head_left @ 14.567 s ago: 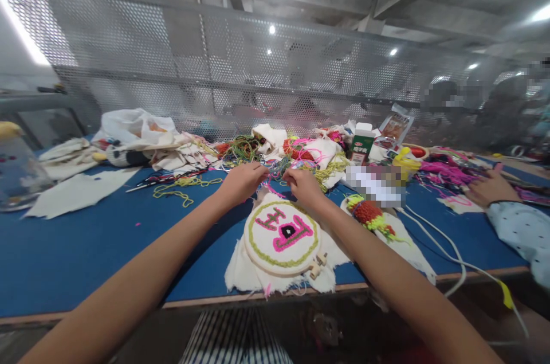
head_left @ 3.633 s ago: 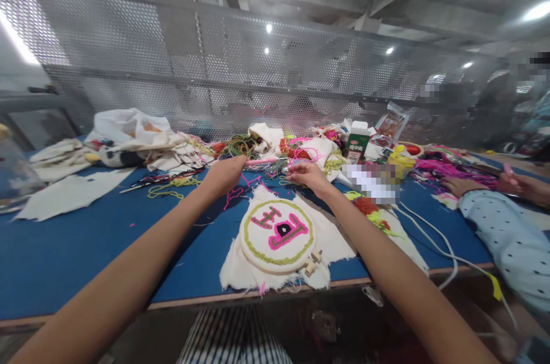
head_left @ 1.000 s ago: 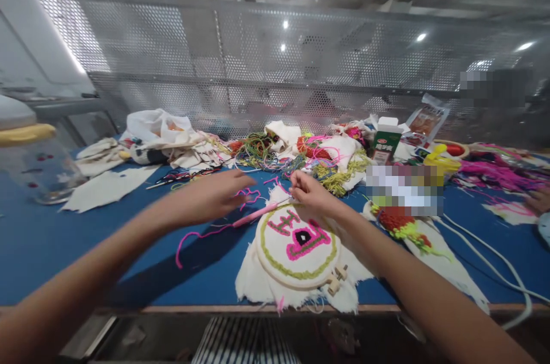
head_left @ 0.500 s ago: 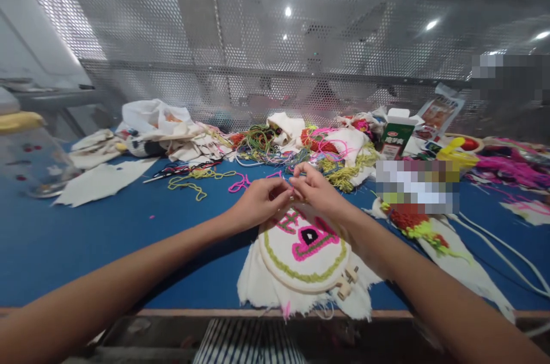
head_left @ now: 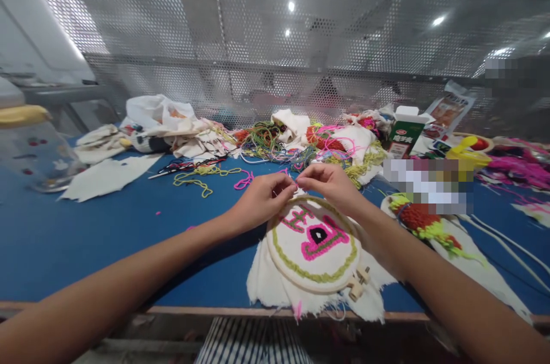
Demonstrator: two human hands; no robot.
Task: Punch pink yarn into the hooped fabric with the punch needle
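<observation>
Wooden embroidery hoop (head_left: 315,245) of pink-green stitching, both hands (head_left: 263,199) seemingly pinching above.

The tabletop (head_left: 86,226) is deep blue. The embroidery hoop (head_left: 315,243) holds cream cloth stitched with an olive-green ring, pink figures and a black patch. A loose yarn strand (head_left: 243,182) is pink; the carton (head_left: 404,134) is green and white.

**Fingertips pinched together**

I stretched both bare forearms forward, converging. My left hand (head_left: 262,199) curled with thumb and forefinger pinched; my right hand (head_left: 329,182) met it fingertip to fingertip, knuckles up, wrist slightly bent.
</observation>
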